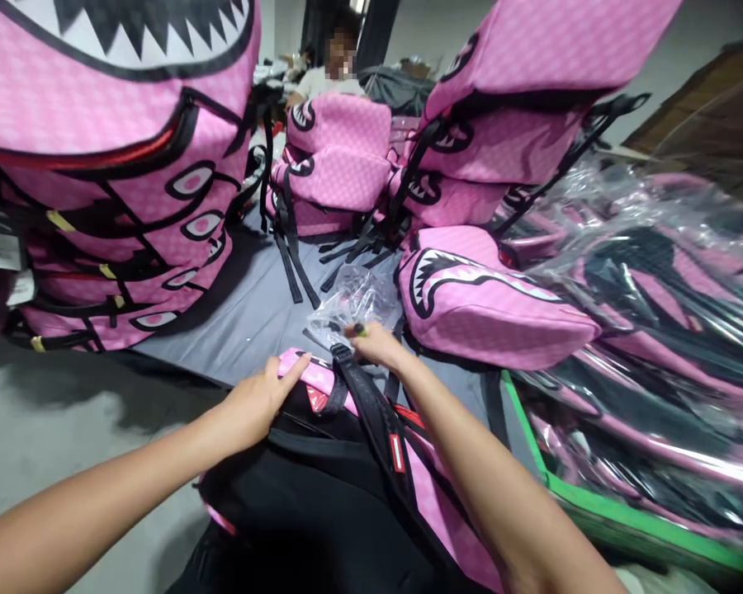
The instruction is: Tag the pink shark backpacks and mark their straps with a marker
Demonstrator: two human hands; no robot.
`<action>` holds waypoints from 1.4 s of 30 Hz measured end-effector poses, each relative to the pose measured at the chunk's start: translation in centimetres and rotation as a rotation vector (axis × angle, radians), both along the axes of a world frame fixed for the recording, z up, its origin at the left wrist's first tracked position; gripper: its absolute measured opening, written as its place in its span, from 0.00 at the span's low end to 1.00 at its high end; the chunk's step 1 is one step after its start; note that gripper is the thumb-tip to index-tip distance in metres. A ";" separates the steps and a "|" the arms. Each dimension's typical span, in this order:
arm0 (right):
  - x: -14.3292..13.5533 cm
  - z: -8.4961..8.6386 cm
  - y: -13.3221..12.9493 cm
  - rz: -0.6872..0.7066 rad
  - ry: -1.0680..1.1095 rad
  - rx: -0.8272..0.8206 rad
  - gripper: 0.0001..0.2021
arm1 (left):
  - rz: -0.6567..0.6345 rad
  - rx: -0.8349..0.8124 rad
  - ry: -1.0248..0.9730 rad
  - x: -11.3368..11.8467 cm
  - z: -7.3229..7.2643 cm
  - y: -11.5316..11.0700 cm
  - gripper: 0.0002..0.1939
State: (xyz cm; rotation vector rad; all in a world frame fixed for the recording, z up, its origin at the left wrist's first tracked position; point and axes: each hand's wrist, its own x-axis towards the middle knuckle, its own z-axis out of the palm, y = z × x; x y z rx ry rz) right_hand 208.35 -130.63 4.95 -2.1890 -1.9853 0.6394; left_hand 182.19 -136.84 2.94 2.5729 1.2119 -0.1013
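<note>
As the backpack [253, 483] is taken in from its left side, its pink upper edge [323, 379] is found pinched in the left hand [261, 403], the thumb being laid across the fabric and the fingers drawn together over the rim. Only a light to middling weight would be expected, with cloth that is soft, yielding and not easily damaged, though more stiffness may be met in the padded black panel [328, 478]. A sure hold would be offered by that edge or, further right, by the black shoulder strap [371, 404] near its top. Beyond the strap, the right hand [376, 345] is held with its fingers folded beside clear plastic [360, 293] (something small and dark shows at the fingertips), but what is pinched there cannot be told. More slip would be expected from the film than from the cloth.

The backpack is placed at the near edge of the grey-covered worktop [241, 301], its lower part being cut off from view. At left, a sliver of pink is shown low down; the middle is filled with plain black, topped by pink and a red patch [316, 399]; at right, the strap is marked by a red-and-white label [397, 453], and pink fabric is seen past it.
</note>
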 end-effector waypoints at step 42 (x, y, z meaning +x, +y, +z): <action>-2.7 2.8 -7.3 -0.004 0.532 0.367 0.12 | 0.024 -0.084 -0.134 0.8 -0.3 2.7 0.53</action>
